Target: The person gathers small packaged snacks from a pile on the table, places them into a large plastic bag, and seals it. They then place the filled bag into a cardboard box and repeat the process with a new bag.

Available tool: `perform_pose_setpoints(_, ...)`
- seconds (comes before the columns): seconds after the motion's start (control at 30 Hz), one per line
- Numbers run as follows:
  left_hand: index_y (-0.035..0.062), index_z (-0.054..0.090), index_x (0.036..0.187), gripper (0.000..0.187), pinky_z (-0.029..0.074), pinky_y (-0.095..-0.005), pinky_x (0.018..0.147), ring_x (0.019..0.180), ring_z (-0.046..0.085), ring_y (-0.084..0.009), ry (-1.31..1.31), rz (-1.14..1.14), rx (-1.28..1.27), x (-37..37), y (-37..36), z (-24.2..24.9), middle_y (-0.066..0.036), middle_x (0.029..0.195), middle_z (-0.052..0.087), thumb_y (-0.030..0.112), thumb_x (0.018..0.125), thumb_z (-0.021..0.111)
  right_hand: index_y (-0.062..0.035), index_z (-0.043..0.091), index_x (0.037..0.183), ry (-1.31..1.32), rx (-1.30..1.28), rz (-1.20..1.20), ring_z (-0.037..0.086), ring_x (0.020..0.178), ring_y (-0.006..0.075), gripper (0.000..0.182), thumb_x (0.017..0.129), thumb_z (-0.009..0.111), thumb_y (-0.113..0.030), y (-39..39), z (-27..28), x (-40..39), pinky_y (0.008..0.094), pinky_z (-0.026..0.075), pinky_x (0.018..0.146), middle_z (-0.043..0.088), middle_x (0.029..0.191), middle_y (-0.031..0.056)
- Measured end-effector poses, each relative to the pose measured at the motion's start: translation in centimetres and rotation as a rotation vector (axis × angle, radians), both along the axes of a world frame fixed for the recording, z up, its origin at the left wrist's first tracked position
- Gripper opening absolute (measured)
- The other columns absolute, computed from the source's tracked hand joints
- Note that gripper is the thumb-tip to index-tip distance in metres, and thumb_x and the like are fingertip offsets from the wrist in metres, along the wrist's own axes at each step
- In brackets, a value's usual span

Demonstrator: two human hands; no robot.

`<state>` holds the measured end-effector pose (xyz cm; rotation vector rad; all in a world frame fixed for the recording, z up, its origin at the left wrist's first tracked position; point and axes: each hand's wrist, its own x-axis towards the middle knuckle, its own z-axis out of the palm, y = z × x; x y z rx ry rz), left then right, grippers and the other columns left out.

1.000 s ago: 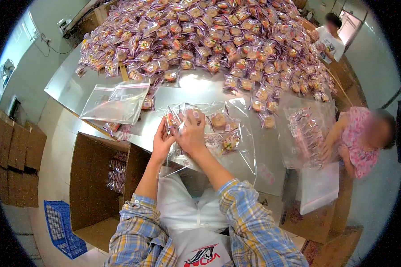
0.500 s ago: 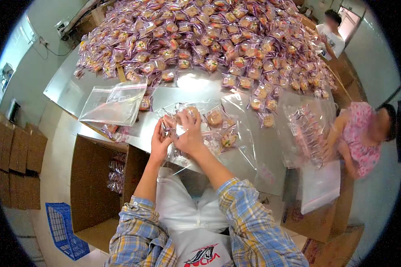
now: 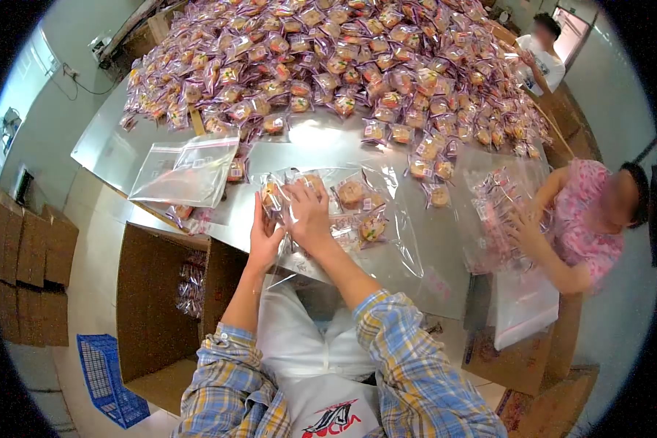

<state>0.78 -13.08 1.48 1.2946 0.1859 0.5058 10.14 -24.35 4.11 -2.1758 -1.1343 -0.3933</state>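
On the metal table in front of me lies a large clear plastic bag [image 3: 398, 241] with several individually wrapped round pastries [image 3: 350, 192] in it. My left hand [image 3: 263, 237] grips a wrapped pastry [image 3: 272, 198] at the bag's left side, fingers upright along its edge and thumb below. Right beside it, my right hand [image 3: 309, 219] is closed with bent fingers over another wrapped pastry [image 3: 311, 182], partly hiding it. Shiny film covers the packets to the right of my hands.
A big heap of wrapped pastries [image 3: 321, 58] fills the table's far side. Flat clear bags [image 3: 186, 171] lie at left. An open carton [image 3: 157, 306] stands below, near a blue crate [image 3: 109, 379]. At right, a person in pink [image 3: 588, 197] handles a filled bag [image 3: 496, 219].
The packet at my left hand has turned, so its orange-topped face shows more. My right hand stays nearly in place. The person in pink has shifted their arms over the filled bag.
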Motion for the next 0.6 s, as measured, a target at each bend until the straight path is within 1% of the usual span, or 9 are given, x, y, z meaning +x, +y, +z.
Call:
perform_pose_setpoints(0.07, 0.0075, 0.001, 0.166, 0.102, 0.037, -0.0356, 0.117, 0.145, 0.04, -0.0257, -0.004, 0.027, 0.044, 0.0, -0.1, -0.2, -0.017, 0.164, 0.029, -0.014, 0.081, 0.053, -0.0062, 0.058, 0.139, 0.026, 0.058, 0.04, 0.049, 0.136, 0.0343, 0.059, 0.083, 0.07, -0.022, -0.2, 0.3, -0.1, 0.063, 0.026, 0.117, 0.058, 0.138, 0.0114)
perform_pose_setpoints(0.1, 0.0053, 0.003, 0.166, 0.098, 0.032, -0.0364, 0.12, 0.147, 0.038, -0.0258, -0.067, 0.067, 0.185, 0.2, 0.0, -0.6, -0.019, 0.165, 0.027, -0.014, 0.084, 0.053, -0.0042, 0.057, 0.14, 0.038, 0.086, 0.06, 0.047, 0.137, 0.0363, 0.062, 0.081, 0.07, -0.021, -0.3, 0.2, 0.0, 0.0626, 0.026, 0.118, 0.056, 0.14, 0.0135)
perform_pose_setpoints(0.2, 0.0013, 0.01, 0.165, 0.085, 0.026, -0.0363, 0.123, 0.148, 0.036, -0.0263, -0.103, 0.265, 0.033, 0.6, 0.4, -1.7, -0.018, 0.167, 0.025, -0.011, 0.091, 0.051, -0.0036, 0.05, 0.141, 0.025, 0.248, -0.032, 0.04, 0.141, 0.0431, 0.066, 0.078, 0.068, -0.014, 0.1, -0.7, 0.3, 0.0534, 0.027, 0.12, 0.049, 0.144, 0.0221)
perform_pose_setpoints(0.23, -0.0017, 0.022, 0.162, 0.069, 0.026, -0.0345, 0.122, 0.148, 0.036, -0.0242, -0.032, 0.194, -0.029, 0.4, 0.8, -1.5, -0.016, 0.168, 0.025, -0.005, 0.099, 0.048, -0.0026, 0.047, 0.143, 0.054, 0.221, -0.029, 0.034, 0.143, 0.0479, 0.07, 0.076, 0.066, -0.008, -0.2, -0.3, 0.3, 0.053, 0.029, 0.12, 0.041, 0.149, 0.0283)
perform_pose_setpoints(0.27, -0.0023, 0.029, 0.16, 0.06, 0.029, -0.0324, 0.12, 0.147, 0.038, -0.021, -0.011, 0.189, 0.032, 0.4, 1.4, -2.5, -0.013, 0.167, 0.03, 0.0, 0.103, 0.048, -0.0028, 0.047, 0.144, 0.073, 0.266, -0.068, 0.034, 0.143, 0.0475, 0.071, 0.076, 0.066, -0.008, 0.1, -0.7, 0.6, 0.0531, 0.028, 0.121, 0.042, 0.149, 0.0281)
perform_pose_setpoints(0.33, -0.002, 0.031, 0.16, 0.059, 0.03, -0.0305, 0.118, 0.145, 0.04, -0.0187, -0.025, 0.164, 0.021, 0.5, 1.4, -3.4, -0.012, 0.165, 0.034, 0.002, 0.103, 0.049, -0.003, 0.047, 0.144, 0.111, 0.357, -0.138, 0.036, 0.142, 0.0466, 0.071, 0.076, 0.066, -0.008, 1.1, -1.8, 1.1, 0.0534, 0.028, 0.121, 0.042, 0.149, 0.0278)
perform_pose_setpoints(0.4, -0.0019, 0.029, 0.16, 0.061, 0.032, -0.0306, 0.117, 0.143, 0.043, -0.0197, -0.029, 0.17, 0.068, 0.5, 1.5, -3.2, -0.013, 0.163, 0.037, 0.003, 0.103, 0.051, -0.0056, 0.05, 0.143, 0.159, 0.261, -0.19, 0.038, 0.141, 0.0437, 0.07, 0.076, 0.068, -0.009, 1.2, -2.1, 1.1, 0.0519, 0.03, 0.119, 0.045, 0.149, 0.0245)
perform_pose_setpoints(0.47, -0.0019, 0.028, 0.16, 0.063, 0.033, -0.0309, 0.117, 0.142, 0.044, -0.02, -0.01, 0.159, 0.06, 0.0, 0.6, -0.8, -0.014, 0.162, 0.038, 0.004, 0.103, 0.052, -0.0085, 0.052, 0.143, 0.182, 0.112, -0.243, 0.039, 0.141, 0.0418, 0.069, 0.076, 0.069, -0.01, 1.1, -1.3, 0.8, 0.0506, 0.032, 0.118, 0.047, 0.148, 0.0228)
perform_pose_setpoints(0.6, -0.0022, 0.026, 0.161, 0.064, 0.033, -0.0308, 0.116, 0.141, 0.044, -0.0203, -0.012, 0.164, 0.061, -0.2, 0.2, 0.0, -0.014, 0.162, 0.038, 0.005, 0.103, 0.053, -0.0147, 0.054, 0.144, 0.211, 0.133, -0.26, 0.04, 0.141, 0.0395, 0.072, 0.075, 0.074, -0.013, 1.0, -1.9, 0.8, 0.0488, 0.033, 0.118, 0.047, 0.15, 0.0202)
